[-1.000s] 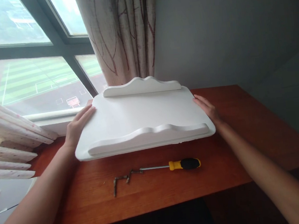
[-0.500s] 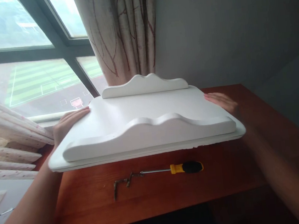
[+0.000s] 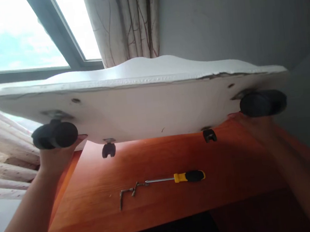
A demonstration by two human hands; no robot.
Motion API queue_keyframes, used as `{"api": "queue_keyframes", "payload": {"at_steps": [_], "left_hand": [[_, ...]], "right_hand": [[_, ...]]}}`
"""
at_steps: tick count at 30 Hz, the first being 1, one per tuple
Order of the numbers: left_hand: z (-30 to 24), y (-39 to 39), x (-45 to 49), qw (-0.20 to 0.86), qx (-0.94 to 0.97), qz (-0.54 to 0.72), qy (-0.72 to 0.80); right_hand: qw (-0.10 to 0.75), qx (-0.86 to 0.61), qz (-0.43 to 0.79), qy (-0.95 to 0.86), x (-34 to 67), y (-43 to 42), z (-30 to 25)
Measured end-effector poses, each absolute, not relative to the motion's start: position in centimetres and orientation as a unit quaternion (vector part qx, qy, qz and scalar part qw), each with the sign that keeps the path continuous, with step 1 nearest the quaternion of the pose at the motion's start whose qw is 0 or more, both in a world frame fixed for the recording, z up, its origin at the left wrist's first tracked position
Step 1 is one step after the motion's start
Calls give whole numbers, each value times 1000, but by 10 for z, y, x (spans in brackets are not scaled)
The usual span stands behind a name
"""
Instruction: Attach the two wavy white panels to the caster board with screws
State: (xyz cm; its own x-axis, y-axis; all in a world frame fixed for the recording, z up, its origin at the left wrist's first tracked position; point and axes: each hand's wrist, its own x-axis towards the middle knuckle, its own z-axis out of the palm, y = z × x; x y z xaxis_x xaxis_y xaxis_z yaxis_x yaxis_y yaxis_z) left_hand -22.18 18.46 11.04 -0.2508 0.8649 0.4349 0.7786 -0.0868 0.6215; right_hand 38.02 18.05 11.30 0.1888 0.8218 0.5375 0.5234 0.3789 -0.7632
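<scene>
Raised above the wooden table is a white board (image 3: 148,109) with a wavy raised edge and its underside facing me. My left hand (image 3: 56,156) grips its left side, mostly hidden behind a black caster wheel (image 3: 54,134). On the right side my right hand (image 3: 252,124) holds the board, partly covered by another black caster (image 3: 263,102). Two smaller-looking casters, one at left (image 3: 108,149) and one at right (image 3: 209,135), hang from the far edge. Chipped edging shows along the board's near right rim.
On the reddish wooden table (image 3: 180,202) lies a yellow and black screwdriver (image 3: 190,176), its tip beside several screws (image 3: 126,191). A window (image 3: 11,39) and pale curtains (image 3: 3,146) are on the left. A grey wall (image 3: 230,15) stands behind.
Both hands have lifted the white board nearer and tilted it, so its underside and casters now show instead of its top. The screwdriver and screws still lie on the table.
</scene>
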Motion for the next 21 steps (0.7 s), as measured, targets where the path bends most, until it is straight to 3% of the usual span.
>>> {"api": "queue_keyframes", "payload": {"at_steps": [6, 13, 21], "left_hand": [[108, 164, -203, 307, 497, 587, 561], [113, 172, -186, 407, 405, 495, 652], [98, 185, -177, 438, 363, 480, 668]], "right_hand": [[576, -529, 243, -574, 355, 182, 116], [508, -612, 306, -522, 346, 206, 94], [479, -625, 367, -494, 345, 225, 57]]}}
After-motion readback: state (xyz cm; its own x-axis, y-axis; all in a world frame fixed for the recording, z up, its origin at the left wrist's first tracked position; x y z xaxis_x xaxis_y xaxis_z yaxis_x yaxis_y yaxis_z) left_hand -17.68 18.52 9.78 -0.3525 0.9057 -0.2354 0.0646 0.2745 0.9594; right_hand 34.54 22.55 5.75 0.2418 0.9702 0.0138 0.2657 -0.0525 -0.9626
